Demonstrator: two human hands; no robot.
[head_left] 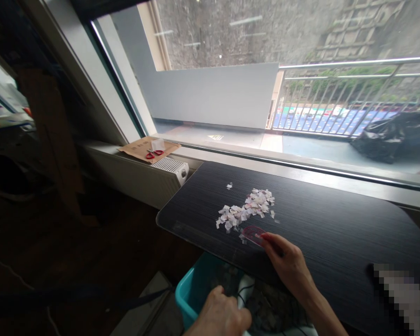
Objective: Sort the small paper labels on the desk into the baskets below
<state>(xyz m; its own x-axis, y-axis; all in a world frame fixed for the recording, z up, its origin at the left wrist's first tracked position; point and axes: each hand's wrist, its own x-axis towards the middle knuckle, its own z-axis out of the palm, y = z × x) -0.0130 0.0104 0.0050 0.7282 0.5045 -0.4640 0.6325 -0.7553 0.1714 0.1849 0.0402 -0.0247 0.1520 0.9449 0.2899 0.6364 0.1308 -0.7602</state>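
Right hand: right hand (289, 256), right of centre in the lower frame; thumb and fingers pinched nearly closed on the end of the pink see-through piece (252, 234)
Pink piece: lower middle of the frame, over the table; far end pointing left, just beside the near edge of the scraps
Left hand: left hand (222, 315), bottom centre; fingers curled in, at the white object (245, 288) with a dark cord; grip partly hidden, cannot tell if it has hold of it
Scraps: small pale scraps (259, 201), centre of the frame; heaped in two joined clumps, a few loose ones above and below
Table: dark table (336, 214), centre to right; top edge near the window sill
Bin: teal bin (182, 298), bottom centre; white object and more bits inside, contents dim
Sill corner: red-handled scissors (150, 156) on a brown envelope (135, 151), left of centre; both well apart from the hands
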